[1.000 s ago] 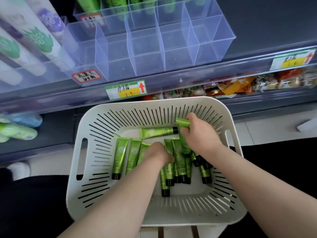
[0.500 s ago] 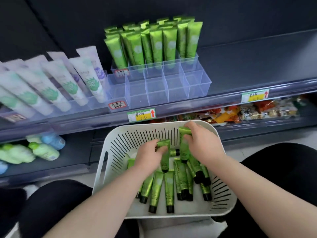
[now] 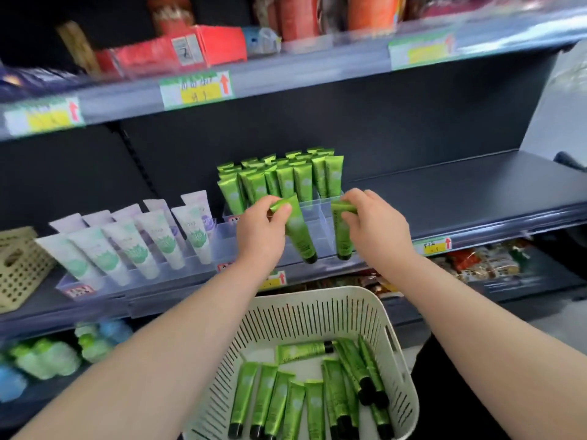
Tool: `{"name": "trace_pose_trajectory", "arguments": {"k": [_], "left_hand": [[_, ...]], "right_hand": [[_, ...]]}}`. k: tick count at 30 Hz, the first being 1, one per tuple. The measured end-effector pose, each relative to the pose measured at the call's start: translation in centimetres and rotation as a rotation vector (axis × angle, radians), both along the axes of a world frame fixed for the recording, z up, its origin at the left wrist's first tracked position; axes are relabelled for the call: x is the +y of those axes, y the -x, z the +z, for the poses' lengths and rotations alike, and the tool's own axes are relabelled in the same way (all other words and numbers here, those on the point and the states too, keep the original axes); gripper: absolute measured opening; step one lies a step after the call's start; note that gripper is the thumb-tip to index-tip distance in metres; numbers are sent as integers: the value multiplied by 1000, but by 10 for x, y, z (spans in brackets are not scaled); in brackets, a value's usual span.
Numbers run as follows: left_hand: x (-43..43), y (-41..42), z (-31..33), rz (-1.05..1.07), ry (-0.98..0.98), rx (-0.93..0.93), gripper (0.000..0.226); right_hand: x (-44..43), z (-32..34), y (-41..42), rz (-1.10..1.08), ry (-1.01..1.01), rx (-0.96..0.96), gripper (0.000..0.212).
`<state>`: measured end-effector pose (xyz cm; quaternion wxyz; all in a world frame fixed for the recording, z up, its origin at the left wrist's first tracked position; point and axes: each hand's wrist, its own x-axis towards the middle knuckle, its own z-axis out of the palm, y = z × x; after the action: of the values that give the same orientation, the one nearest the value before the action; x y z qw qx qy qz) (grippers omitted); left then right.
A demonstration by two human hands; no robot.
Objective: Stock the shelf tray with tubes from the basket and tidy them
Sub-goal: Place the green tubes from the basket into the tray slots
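My left hand (image 3: 261, 226) pinches the flat end of a green tube (image 3: 298, 231) that hangs cap down in front of the clear shelf tray (image 3: 317, 206). My right hand (image 3: 374, 222) pinches a second green tube (image 3: 342, 233) the same way, just right of the first. Behind both, several green tubes (image 3: 282, 179) stand upright in the tray's back compartments. Below, the white slotted basket (image 3: 320, 312) holds several more green tubes (image 3: 305, 395) lying flat.
White and lilac tubes (image 3: 133, 239) fill a clear tray to the left, with a beige perforated crate (image 3: 19, 268) beyond them. The dark shelf (image 3: 460, 192) runs bare to the right. Price tags line the shelf edges; packaged goods sit above and below.
Both hands have lifted out of the basket, each with one green tube, and risen to the front of the clear tray. The view has tilted up toward the shelves.
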<state>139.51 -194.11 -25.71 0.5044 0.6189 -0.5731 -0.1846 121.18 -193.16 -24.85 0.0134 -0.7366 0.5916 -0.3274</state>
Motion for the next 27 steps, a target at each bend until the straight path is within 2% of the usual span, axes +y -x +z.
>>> {"name": "trace_pose_trajectory", "arguments": {"k": [4, 10, 14, 19, 27], "left_hand": [[-29, 16, 25, 70, 94, 36, 23], [-82, 43, 32, 61, 81, 2, 24], [-116, 58, 32, 30, 8, -98, 25], [-151, 67, 23, -40, -126, -310, 21], [-180, 69, 2, -114, -241, -311, 13]], "right_hand": [[-22, 23, 7, -28, 99, -77, 25], [-60, 29, 25, -52, 82, -52, 28], [-84, 23, 30, -6, 65, -30, 26], [-103, 19, 39, 4, 55, -41, 25], [-116, 19, 50, 80, 77, -101, 23]]}}
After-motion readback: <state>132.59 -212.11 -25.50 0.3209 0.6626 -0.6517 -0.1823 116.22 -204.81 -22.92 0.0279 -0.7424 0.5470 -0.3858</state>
